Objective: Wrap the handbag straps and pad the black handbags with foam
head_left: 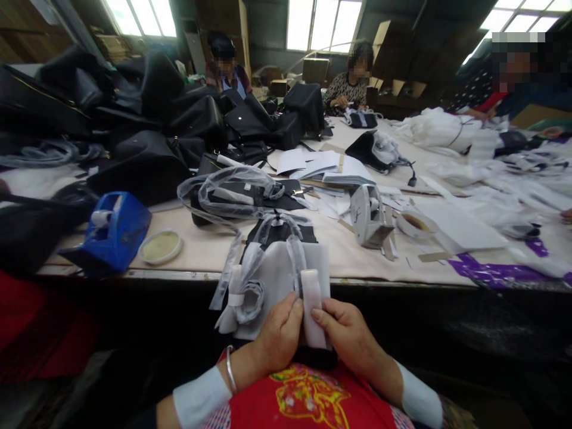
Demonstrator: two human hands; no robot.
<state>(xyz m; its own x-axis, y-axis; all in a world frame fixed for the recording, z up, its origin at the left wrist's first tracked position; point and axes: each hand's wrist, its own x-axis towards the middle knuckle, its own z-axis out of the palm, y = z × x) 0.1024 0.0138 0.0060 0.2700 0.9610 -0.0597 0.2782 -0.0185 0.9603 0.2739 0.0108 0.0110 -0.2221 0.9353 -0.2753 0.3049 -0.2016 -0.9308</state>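
A black bag (260, 234) lies at the table's front edge and hangs toward my lap, with a sheet of white foam (273, 262) over it. Clear plastic wraps its straps, and one wrapped strap is coiled (251, 302) at the left. My right hand (346, 328) is closed on a folded white foam strip (311, 298), thumb on its face. My left hand (282, 330) is closed against the strip's left side, at the lower end of a plastic-wrapped strap (295, 256); what its fingers hold is hidden.
A blue tape dispenser (118, 232) and a round dish (161, 246) stand left. To the right are a grey tape dispenser (369, 215), a tape roll (416, 224) and white sheets (465, 226). Black bags (143, 155) pile up at left. Several people work across the table.
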